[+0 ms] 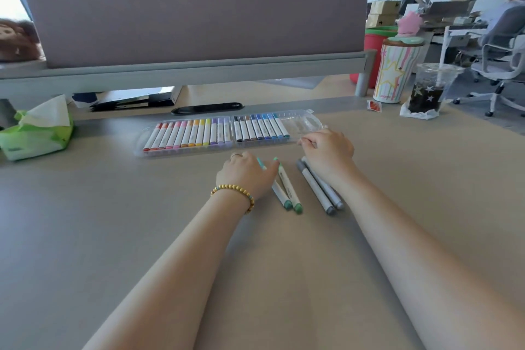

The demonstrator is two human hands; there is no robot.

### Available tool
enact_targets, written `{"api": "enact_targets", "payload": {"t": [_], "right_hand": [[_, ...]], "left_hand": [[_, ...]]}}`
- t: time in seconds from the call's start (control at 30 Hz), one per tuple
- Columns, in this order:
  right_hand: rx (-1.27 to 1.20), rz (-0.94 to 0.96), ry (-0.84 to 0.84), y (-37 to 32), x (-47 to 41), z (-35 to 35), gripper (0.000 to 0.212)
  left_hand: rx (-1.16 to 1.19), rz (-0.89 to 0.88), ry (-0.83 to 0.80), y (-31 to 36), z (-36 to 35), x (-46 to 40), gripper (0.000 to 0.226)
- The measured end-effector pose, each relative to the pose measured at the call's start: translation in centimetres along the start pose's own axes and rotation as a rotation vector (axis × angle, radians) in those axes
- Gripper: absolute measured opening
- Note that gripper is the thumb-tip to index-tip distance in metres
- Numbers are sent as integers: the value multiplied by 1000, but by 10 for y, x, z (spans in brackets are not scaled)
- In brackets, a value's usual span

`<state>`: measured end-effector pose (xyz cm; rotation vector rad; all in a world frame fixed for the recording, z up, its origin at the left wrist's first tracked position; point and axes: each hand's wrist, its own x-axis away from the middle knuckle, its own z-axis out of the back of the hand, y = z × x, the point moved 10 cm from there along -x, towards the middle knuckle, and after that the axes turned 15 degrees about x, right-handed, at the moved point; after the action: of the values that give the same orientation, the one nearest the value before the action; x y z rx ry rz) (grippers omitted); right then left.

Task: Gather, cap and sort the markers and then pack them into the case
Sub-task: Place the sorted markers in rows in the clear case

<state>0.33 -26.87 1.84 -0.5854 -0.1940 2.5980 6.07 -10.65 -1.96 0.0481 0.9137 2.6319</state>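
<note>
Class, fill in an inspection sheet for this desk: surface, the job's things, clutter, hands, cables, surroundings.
Surface: beige desk top, bare near the camera.
Job's things: clear plastic marker case lying open, mostly filled, right end empty; two green-capped markers and two grey markers loose on the desk.
Clutter: green tissue pack, striped tumbler, iced drink cup.
Hands: left hand resting on the green markers; right hand at the case edge.
Cables: nothing seen.
Surroundings: grey partition screen; people at other desks.
</note>
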Motion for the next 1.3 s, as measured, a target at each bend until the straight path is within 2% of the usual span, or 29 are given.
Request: {"api": "enact_targets", "payload": {"t": [0.13,0.23,0.4,0.5,0.57,0.63,0.77,0.93,1.13,1.3], "right_hand": [[-7,26,-18,-8,13,3,34],[32,58,-70,-14,15,1,33],[94,66,-148,-13,14,-3,28],[119,70,-205,-15,17,-9,25],[143,94,-222,-19,19,-10,25],[176,110,-240,-21,21,-10,25],[185,102,-254,-21,23,-7,28],[373,202,-323,-42,34,-26,57],[429,238,-280,-53,34,-29,39],[203,102,-354,-39,-3,-31,35]], "left_hand": [[-55,15,-78,-7,-3,3,62],[-33,37,-142,-14,1,-3,49],[-100,14,-126,-22,10,-8,33],[-224,-26,-102,-19,15,-7,33],[-227,-40,-92,-19,15,-6,32],[-139,-13,-77,-25,15,-7,36],[188,59,1,-37,29,-8,39],[252,47,14,-33,31,-6,47],[317,53,-10,-25,32,-18,44],[383,66,-71,-8,29,-38,45]]}}
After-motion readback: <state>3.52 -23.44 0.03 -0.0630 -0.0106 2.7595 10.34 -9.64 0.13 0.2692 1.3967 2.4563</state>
